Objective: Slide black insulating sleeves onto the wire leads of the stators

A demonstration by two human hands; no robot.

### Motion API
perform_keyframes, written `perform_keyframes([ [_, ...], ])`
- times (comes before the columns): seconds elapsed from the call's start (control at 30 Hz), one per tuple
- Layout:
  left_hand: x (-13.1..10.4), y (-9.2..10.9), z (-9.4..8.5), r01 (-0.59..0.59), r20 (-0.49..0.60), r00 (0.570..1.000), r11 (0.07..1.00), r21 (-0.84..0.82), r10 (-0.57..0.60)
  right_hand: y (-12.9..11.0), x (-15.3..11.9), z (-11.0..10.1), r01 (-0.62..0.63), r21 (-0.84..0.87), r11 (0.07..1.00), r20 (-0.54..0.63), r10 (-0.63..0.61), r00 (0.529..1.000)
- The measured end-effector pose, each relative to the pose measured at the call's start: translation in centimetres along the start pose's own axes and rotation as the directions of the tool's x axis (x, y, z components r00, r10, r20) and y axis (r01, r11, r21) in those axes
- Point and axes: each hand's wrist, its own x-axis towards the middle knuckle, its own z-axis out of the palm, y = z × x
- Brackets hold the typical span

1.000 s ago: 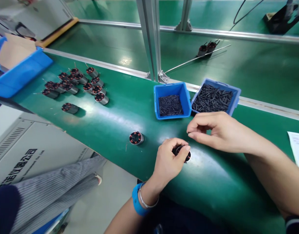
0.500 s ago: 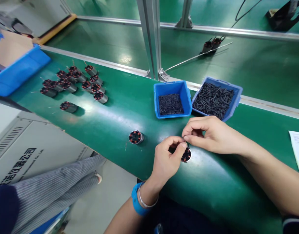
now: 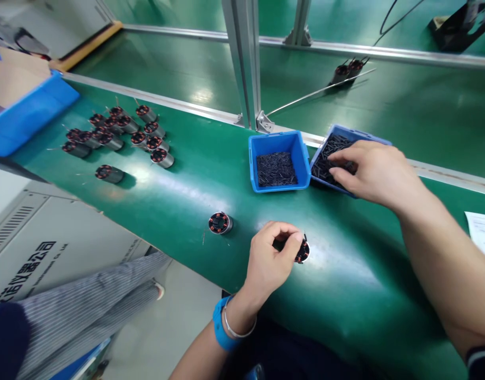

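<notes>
In front of you the green surface (image 3: 179, 211) runs across the whole view, with an upright metal post (image 3: 244, 63) at its back edge. At its far left end sits a large blue box (image 3: 32, 119) with a cardboard flap.

Your right hand (image 3: 379, 171) is over the pale blue bin (image 3: 359, 133), thumb and forefinger parted, their tips down among the black tubes; you may be touching some, but I cannot tell whether you have hold of one. Your left hand (image 3: 272, 256) is curled closed around a wound cylinder (image 3: 303, 254) on the surface, thumb and forefinger at its top. A brighter blue bin (image 3: 280, 188) stands just beside the pale one, to its left.

A group of cylinders (image 3: 125, 125) is gathered well to your left; a single cylinder (image 3: 220, 224) stands between them and your left hand.

Smallest are the black tubes (image 3: 325, 155) under your right fingertips, the finer black pieces (image 3: 276, 169) in the brighter bin, and one small black sleeve (image 3: 305, 238) sticking up at the held cylinder's edge.
</notes>
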Motion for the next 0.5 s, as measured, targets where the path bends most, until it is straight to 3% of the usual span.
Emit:
perform_keyframes([
  [0.07, -0.3, -0.2, -0.2, 0.003, -0.009, 1.000, 1.000, 0.003, -0.003, 0.9, 0.8, 0.8, 0.002, -0.112, 0.994, 0.065, 0.005, 0.998],
  [0.17, -0.7, -0.6, -0.7, -0.005, -0.047, 0.999, 1.000, -0.018, 0.004, 1.7, 1.3, 1.4, -0.028, -0.111, 0.993, 0.091, 0.038, 0.995],
  [0.27, -1.1, -1.1, -1.0, -0.019, -0.080, 0.997, 0.999, -0.047, 0.015, 2.0, 1.2, 0.8, -0.039, -0.079, 0.996, 0.059, 0.044, 0.997],
  [0.33, -1.2, -1.3, -1.0, -0.022, -0.092, 0.996, 0.998, -0.061, 0.016, 1.5, 0.7, 0.1, -0.032, -0.028, 0.999, -0.025, 0.032, 0.999],
  [0.4, -1.3, -1.4, -0.9, -0.031, -0.104, 0.994, 0.997, -0.064, 0.025, 0.1, -0.2, -0.5, 0.013, 0.129, 0.992, -0.097, -0.001, 0.995],
  [0.5, -1.3, -1.4, -0.8, -0.052, -0.109, 0.993, 0.997, -0.053, 0.046, -3.2, -1.9, -0.6, 0.157, 0.501, 0.851, -0.022, -0.169, 0.985],
])
